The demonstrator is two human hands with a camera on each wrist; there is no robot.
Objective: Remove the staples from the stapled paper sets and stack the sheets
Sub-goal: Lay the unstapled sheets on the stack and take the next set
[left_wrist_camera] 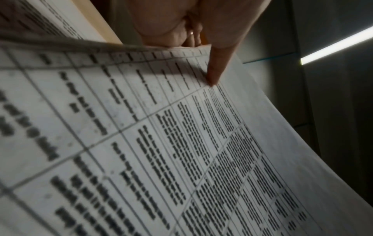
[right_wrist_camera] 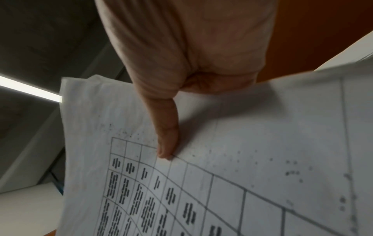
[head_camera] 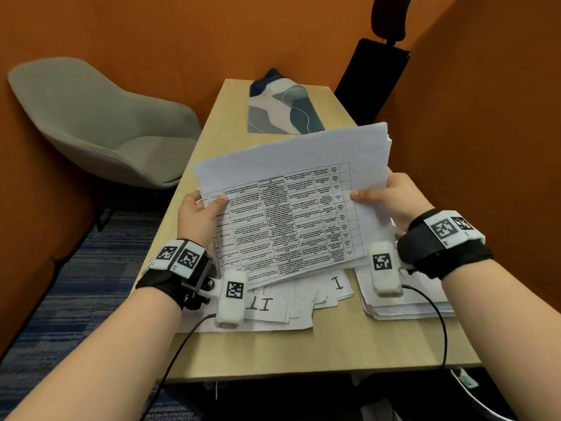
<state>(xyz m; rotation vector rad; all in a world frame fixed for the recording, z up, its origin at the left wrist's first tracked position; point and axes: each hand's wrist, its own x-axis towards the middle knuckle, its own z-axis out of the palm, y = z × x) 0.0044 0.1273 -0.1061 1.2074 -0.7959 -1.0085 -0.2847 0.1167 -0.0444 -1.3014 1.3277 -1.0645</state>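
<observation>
A set of white sheets (head_camera: 291, 202) printed with a table is held tilted above the wooden table (head_camera: 334, 344). My left hand (head_camera: 200, 211) pinches its left edge, thumb on top. My right hand (head_camera: 391, 196) pinches its right edge the same way. In the left wrist view my thumb (left_wrist_camera: 214, 70) presses on the printed sheets (left_wrist_camera: 181, 143). The right wrist view shows my thumb (right_wrist_camera: 167, 135) lying on the sheets (right_wrist_camera: 242, 159) near the table's corner. No staple shows in any view.
Loose sheets (head_camera: 273, 302) marked with large handwritten strokes lie under the held set. A thick paper stack (head_camera: 406, 302) sits at the right. A patterned mat (head_camera: 282, 107) lies at the far end. A grey chair (head_camera: 100, 123) stands left, a black chair (head_camera: 373, 77) behind.
</observation>
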